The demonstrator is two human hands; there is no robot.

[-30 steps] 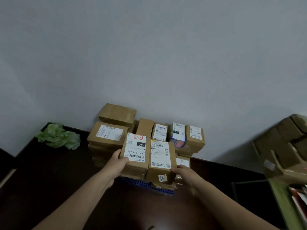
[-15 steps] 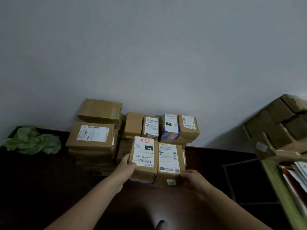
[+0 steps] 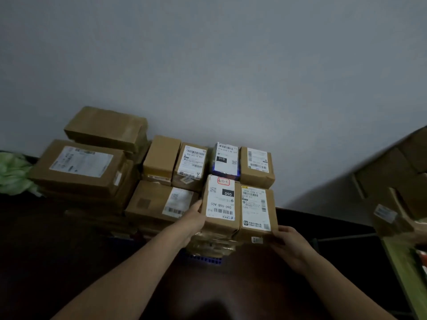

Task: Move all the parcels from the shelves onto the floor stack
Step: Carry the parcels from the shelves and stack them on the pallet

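Parcels (image 3: 220,202) look stiff and light, best squeezed together by their outer sides. Our left hand (image 3: 194,218) and right hand (image 3: 291,243) clasp them at the stack (image 3: 152,202).

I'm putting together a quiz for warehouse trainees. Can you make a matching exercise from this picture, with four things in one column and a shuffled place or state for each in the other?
Things
1. parcel marked 090
2. front right parcel
3. parcel marked 010
4. green bundle

Places or states
a. far left, by the wall
b. gripped by the right hand
c. back row, blue edges
d. gripped by the left hand

Pairs: 1-d, 2-b, 3-c, 4-a
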